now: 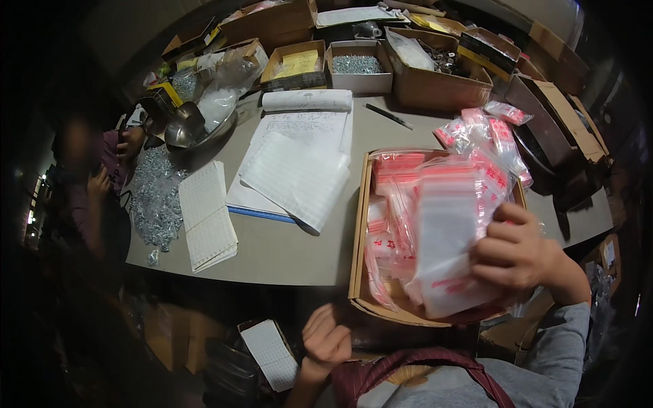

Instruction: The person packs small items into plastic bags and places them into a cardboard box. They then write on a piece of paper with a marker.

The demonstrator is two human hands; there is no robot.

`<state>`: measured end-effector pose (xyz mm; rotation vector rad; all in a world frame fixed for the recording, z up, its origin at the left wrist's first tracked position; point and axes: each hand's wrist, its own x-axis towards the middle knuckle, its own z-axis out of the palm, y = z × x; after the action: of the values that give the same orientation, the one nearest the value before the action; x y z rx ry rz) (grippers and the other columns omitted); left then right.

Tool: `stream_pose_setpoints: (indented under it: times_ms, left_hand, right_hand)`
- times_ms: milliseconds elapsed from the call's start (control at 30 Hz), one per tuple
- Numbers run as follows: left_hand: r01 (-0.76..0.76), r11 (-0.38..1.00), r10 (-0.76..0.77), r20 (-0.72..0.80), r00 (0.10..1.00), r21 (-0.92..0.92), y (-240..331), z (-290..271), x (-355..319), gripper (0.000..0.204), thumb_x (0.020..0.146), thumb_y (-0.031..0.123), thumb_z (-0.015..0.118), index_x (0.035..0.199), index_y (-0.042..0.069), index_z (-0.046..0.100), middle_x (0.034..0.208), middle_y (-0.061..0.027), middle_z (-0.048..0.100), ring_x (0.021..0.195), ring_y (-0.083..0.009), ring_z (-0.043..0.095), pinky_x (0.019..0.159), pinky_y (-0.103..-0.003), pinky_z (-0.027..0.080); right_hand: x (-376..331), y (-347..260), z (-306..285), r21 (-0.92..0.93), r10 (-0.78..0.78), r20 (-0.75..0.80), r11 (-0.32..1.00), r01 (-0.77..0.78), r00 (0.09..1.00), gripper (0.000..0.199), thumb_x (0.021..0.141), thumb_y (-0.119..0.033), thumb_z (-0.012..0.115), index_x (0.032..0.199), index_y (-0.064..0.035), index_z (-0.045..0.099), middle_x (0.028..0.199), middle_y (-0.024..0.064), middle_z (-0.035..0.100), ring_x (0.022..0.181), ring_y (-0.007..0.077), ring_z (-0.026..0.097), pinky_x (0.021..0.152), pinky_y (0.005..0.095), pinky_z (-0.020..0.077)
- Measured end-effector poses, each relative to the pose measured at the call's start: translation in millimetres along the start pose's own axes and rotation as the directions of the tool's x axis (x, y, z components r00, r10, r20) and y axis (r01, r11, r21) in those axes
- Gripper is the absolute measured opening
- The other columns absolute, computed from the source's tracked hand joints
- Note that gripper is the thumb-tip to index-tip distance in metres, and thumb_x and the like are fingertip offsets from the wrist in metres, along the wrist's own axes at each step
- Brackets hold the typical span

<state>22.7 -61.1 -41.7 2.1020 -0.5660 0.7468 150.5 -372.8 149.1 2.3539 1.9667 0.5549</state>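
Note:
My right hand is closed at the right edge of a bundle of clear zip bags with red-striped tops. The bundle lies tilted over a shallow cardboard box, slightly blurred. Under and beside it, more packs of red-printed zip bags fill the box. My left hand is curled into a loose fist in front of the table, left of the box's near corner, and nothing shows in it.
Papers on a clipboard, a card stack and a heap of screws lie left. Beyond them are a metal bowl and a white box of screws. Loose bag packs lie right. Another person is far left.

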Motion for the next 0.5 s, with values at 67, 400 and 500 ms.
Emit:
stream_pose_setpoints:
  times_ms: [67, 400, 500]
  left_hand:
    - [0.029, 0.999, -0.03, -0.039, 0.999, -0.02, 0, -3, 13, 0.013, 0.058, -0.008, 0.061, 0.07, -0.003, 0.063, 0.087, -0.0207, 0.067, 0.082, -0.0406, 0.068, 0.084, -0.047, 0.058]
    - [0.09, 0.983, -0.12, -0.192, 0.974, -0.16, 16, -32, 80, 0.024, 0.074, -0.012, 0.058, 0.084, 0.0, 0.075, 0.094, -0.0151, 0.071, 0.088, -0.0306, 0.067, 0.082, -0.039, 0.056]
    - [-0.003, 0.999, 0.002, -0.027, 1.0, -0.042, 23, -42, 116, 0.025, 0.072, -0.009, 0.061, 0.089, 0.001, 0.075, 0.099, -0.015, 0.07, 0.094, -0.033, 0.067, 0.085, -0.04, 0.055]
  right_hand:
    - [-15, 7, -7, 0.127, 0.111, -0.022, 0.986, -0.108, 0.994, 0.034, 0.07, -0.043, 0.066, 0.074, -0.0096, 0.061, 0.074, 0.0019, 0.05, 0.065, 0.0223, 0.05, 0.067, 0.0375, 0.0408]
    - [-25, 16, 12, 0.514, 0.309, -0.082, 0.827, -0.226, 0.947, 0.042, 0.057, -0.033, 0.07, 0.082, -0.0017, 0.058, 0.113, 0.0184, 0.061, 0.109, 0.0435, 0.057, 0.094, 0.051, 0.0464]
    - [-20, 16, 15, 0.587, 0.207, 0.071, 0.782, -0.209, 0.976, 0.051, 0.058, -0.028, 0.073, 0.096, 0.0019, 0.054, 0.131, 0.0236, 0.056, 0.132, 0.0484, 0.048, 0.114, 0.0576, 0.0372]
